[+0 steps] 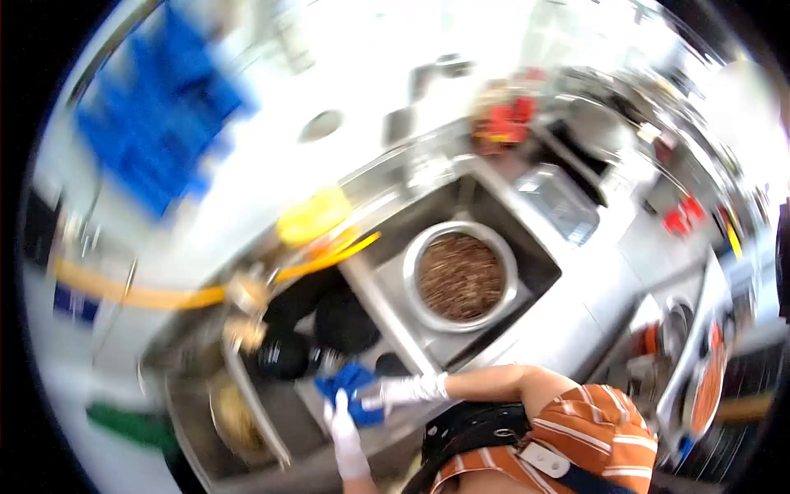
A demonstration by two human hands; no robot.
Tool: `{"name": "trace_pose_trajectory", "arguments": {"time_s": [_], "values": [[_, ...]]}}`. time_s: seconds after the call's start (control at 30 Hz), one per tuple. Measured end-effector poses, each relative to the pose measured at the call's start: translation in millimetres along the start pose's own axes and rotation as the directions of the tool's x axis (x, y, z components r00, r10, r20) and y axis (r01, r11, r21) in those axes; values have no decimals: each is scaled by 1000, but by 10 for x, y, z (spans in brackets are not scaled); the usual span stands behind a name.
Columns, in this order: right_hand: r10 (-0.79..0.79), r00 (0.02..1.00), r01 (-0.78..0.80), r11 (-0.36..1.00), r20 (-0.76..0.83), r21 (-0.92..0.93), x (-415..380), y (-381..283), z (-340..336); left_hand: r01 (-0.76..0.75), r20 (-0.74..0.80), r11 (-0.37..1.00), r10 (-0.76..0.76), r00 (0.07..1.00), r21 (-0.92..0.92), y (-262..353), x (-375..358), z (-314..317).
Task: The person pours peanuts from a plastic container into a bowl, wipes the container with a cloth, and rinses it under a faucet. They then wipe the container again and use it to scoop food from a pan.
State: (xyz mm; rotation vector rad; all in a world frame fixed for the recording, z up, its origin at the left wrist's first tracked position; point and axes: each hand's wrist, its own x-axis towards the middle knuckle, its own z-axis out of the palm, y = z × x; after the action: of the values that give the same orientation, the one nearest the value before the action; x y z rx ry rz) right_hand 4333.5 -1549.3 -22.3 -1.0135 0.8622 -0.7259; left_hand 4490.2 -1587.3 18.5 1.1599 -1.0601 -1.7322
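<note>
Both my hands wear white gloves and meet at a crumpled blue cloth (362,403) over the front part of the middle sink basin. My left hand (344,428) comes up from the bottom of the view, its fingers closed on the cloth's near left side. From the right, my right hand (403,391) grips the cloth's other side. Beyond the cloth, dark pans (346,319) lie in the same basin. Motion blur hides the finer finger detail.
A large metal pot (508,267) of brown strips stands in the right basin. The left basin holds a bowl with yellowish contents (234,416). A yellow hose (185,298) crosses the sink's back. A clear tray (559,203) sits beyond the right basin.
</note>
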Motion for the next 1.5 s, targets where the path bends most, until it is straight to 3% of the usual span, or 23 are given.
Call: {"name": "trace_pose_trajectory", "arguments": {"time_s": [0.13,0.2,0.27,0.33,0.4,0.47,0.53,0.63,0.67,0.73,0.8,0.83,0.87,0.93,1.0,1.03,1.07,1.17,1.27,1.3,1.33,1.4,1.5], "values": [[69,998,-67,992,-11,104,-1044,160,-33,85,160,995,-76,984,-46,-277,-460,733],[-2,981,7,1000,-194,28,-1518,460,-231,93,361,995,-72,930,-42,-291,-728,1470],[131,929,-119,991,-347,56,-2407,41,-313,248,365,969,-223,904,-22,-546,-824,1910],[178,894,-85,968,-412,234,-3024,202,-468,242,502,969,-238,831,58,-792,-878,2399],[-267,747,257,961,-609,-106,-3538,496,-691,70,556,968,-197,807,241,-1093,-929,2953],[-141,768,306,937,-624,166,-4222,486,-825,-161,696,918,-152,701,363,-1386,-994,3477],[-143,652,430,879,-745,207,-4753,753,-989,-297,752,867,-126,647,401,-1582,-1154,4055],[-5,406,808,470,-914,356,-5553,743,-1057,-280,764,865,-165,624,415,-1791,-1464,4817],[-4,329,844,450,-944,292,-5787,832,-1120,-326,770,796,-254,585,510,-1975,-1426,4953],[84,116,757,638,-990,143,-6258,899,-1239,-499,782,603,-448,434,622,-2334,-1378,5273],[-23,-73,713,698,-997,-68,-6600,1007,-1393,-726,740,284,-510,439,626,-2492,-1528,5643],[28,-89,746,664,-996,-48,-6727,1075,-1455,-877,853,99,-303,424,471,-2535,-1668,5831],[82,-108,778,627,-991,-33,-6844,1135,-1529,-877,888,180,-217,406,445,-2576,-1775,6080],[113,-145,793,608,-983,-47,-7068,943,-1637,-636,952,709,-214,218,305,-2919,-1778,6574],[149,-240,663,747,-959,-50,-7229,1115,-1814,-272,882,843,-467,62,465,-2856,-2040,7124],[157,-245,675,736,-957,-51,-7327,1173,-1914,-305,872,829,-489,15,469,-3030,-2098,7336],[173,-282,677,733,-944,-68,-7479,1102,-1983,-157,852,846,-521,-48,509,-3018,-2253,7597],[226,-383,681,724,-896,-108,-7914,1245,-2290,-12,831,832,-555,-38,555,-3254,-2454,8243],[234,-492,440,898,-839,-7,-8398,1383,-2577,-264,780,778,-613,-123,570,-3331,-2552,8900],[305,-498,490,871,-812,26,-8562,1351,-2667,-118,779,784,-620,-91,610,-3665,-2573,9009],[273,-579,426,904,-768,-1,-8692,1426,-2792,-259,832,820,-547,-95,510,-3713,-2644,9245],[350,-611,524,851,-710,-31,-8978,1503,-3010,-122,847,847,-527,-63,518,-3808,-2825,9645],[356,-649,493,870,-673,-15,-9489,1570,-3352,-289,878,843,-478,-11,455,-4080,-3003,10202]]}}
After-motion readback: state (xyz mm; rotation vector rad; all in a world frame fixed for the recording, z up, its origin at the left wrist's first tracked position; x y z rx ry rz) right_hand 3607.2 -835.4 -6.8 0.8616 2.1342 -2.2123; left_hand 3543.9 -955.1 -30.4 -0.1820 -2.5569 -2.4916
